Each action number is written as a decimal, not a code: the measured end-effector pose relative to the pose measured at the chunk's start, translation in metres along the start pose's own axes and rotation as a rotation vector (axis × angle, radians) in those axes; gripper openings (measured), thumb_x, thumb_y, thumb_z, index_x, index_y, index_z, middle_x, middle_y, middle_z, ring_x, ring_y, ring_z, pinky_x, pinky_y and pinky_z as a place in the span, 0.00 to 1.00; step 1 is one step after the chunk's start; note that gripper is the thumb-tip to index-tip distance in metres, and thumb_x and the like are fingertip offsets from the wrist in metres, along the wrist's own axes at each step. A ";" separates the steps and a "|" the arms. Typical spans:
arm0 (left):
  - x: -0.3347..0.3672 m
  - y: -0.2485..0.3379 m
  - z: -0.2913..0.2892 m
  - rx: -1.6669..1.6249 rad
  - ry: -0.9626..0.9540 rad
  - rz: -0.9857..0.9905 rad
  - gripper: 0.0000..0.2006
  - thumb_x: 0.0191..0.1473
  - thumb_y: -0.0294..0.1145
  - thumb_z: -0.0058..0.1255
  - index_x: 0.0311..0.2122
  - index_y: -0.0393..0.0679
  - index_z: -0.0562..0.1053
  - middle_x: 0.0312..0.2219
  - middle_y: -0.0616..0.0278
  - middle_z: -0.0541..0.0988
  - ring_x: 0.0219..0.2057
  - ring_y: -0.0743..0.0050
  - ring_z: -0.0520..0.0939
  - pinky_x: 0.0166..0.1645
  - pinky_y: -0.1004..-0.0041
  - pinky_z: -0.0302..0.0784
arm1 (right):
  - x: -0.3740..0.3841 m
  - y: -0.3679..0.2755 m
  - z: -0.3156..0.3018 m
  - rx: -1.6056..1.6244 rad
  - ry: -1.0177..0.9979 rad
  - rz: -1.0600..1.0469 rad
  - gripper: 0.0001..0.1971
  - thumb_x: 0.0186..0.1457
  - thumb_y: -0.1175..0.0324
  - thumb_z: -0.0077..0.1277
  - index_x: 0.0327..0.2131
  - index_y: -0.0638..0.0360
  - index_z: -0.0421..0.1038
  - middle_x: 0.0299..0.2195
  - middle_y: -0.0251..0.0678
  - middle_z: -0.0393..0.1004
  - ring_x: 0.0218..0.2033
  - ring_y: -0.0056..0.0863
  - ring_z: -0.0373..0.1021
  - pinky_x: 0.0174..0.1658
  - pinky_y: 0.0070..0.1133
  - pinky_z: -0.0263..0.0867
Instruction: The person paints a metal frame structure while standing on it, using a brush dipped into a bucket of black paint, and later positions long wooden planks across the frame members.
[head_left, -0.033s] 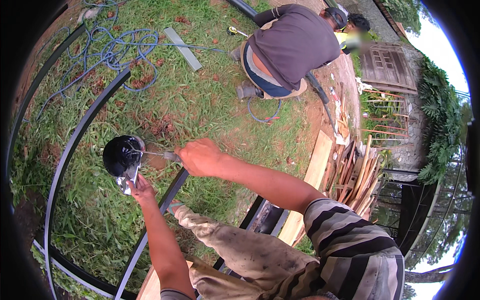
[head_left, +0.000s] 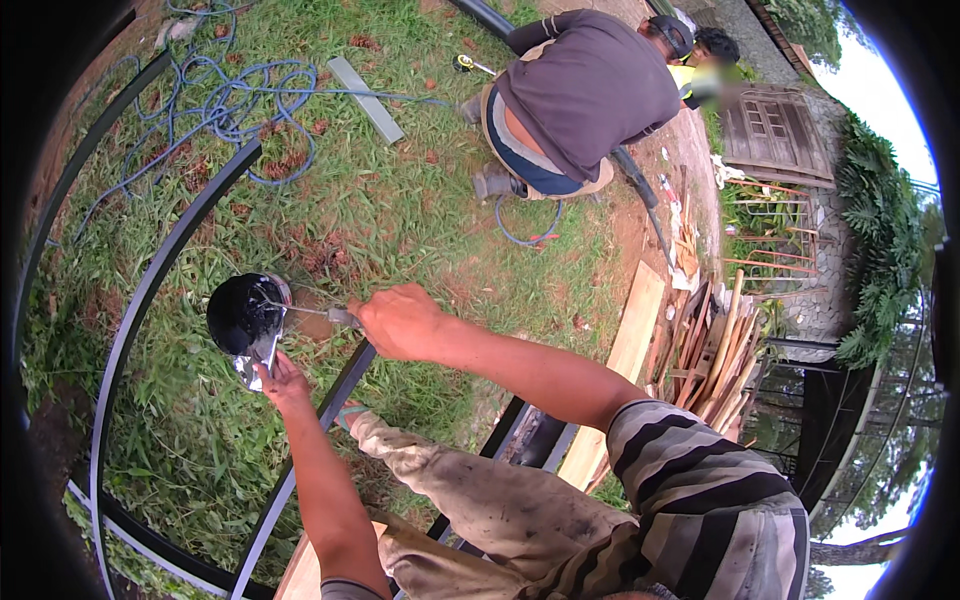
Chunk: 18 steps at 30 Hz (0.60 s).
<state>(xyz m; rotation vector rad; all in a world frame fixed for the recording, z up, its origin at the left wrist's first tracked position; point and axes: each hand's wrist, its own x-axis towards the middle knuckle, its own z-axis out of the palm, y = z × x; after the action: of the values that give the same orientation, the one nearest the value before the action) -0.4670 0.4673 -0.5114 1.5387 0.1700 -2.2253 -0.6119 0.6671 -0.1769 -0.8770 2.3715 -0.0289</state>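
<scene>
My left hand is closed on the lower edge of a silver tin of glossy black paint. In my right hand is the grey handle of a paint roller, whose thin metal rod runs left into the tin. The roller's working end is hard to make out in the dark paint. Close by my hands, a dark metal bar passes behind my left forearm and below my right hand.
Curved dark metal bars stand over the grass. A tangled blue hose and a grey flat bar lie beyond. A co-worker crouches ahead, with another person behind. Planks and a wood pile are at right.
The tin and my right hand with the roller sit very slightly lower in the picture. Both grips are the same.
</scene>
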 end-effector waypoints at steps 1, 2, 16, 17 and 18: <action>0.003 0.010 0.000 -0.017 -0.017 0.018 0.21 0.56 0.40 0.64 0.49 0.39 0.74 0.46 0.57 0.81 0.49 0.63 0.80 0.53 0.68 0.85 | -0.001 -0.012 0.002 0.002 0.028 -0.005 0.25 0.51 0.71 0.50 0.54 0.65 0.70 0.27 0.47 0.80 0.33 0.47 0.79 0.37 0.40 0.73; -0.002 0.008 0.003 -0.045 0.050 0.032 0.20 0.54 0.37 0.66 0.49 0.40 0.74 0.44 0.60 0.81 0.47 0.65 0.81 0.51 0.69 0.85 | -0.012 -0.020 -0.001 0.029 0.019 0.022 0.21 0.52 0.72 0.47 0.50 0.71 0.71 0.29 0.49 0.81 0.32 0.46 0.79 0.36 0.38 0.73; -0.148 0.136 -0.040 0.238 -0.013 0.224 0.21 0.62 0.39 0.57 0.51 0.32 0.70 0.46 0.52 0.78 0.48 0.64 0.80 0.52 0.72 0.84 | -0.182 -0.162 0.031 0.256 -0.162 0.095 0.37 0.60 0.67 0.47 0.70 0.60 0.46 0.49 0.58 0.71 0.41 0.54 0.76 0.45 0.41 0.73; -0.172 0.150 -0.043 0.250 -0.010 0.258 0.21 0.63 0.39 0.57 0.51 0.31 0.70 0.46 0.52 0.78 0.47 0.63 0.81 0.51 0.72 0.84 | -0.202 -0.174 0.022 0.272 -0.191 0.092 0.36 0.61 0.66 0.47 0.70 0.56 0.47 0.51 0.57 0.71 0.43 0.54 0.76 0.47 0.42 0.73; -0.200 0.159 -0.047 0.271 -0.010 0.271 0.21 0.63 0.38 0.56 0.51 0.31 0.70 0.44 0.51 0.79 0.45 0.63 0.81 0.50 0.71 0.85 | -0.224 -0.187 0.015 0.287 -0.214 0.083 0.35 0.62 0.65 0.47 0.70 0.53 0.48 0.53 0.56 0.71 0.45 0.54 0.75 0.48 0.43 0.72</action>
<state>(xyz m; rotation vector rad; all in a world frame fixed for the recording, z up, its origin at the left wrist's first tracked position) -0.3024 0.3944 -0.3241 1.5772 -0.3383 -2.1025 -0.3607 0.6578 -0.0288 -0.6120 2.1347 -0.2253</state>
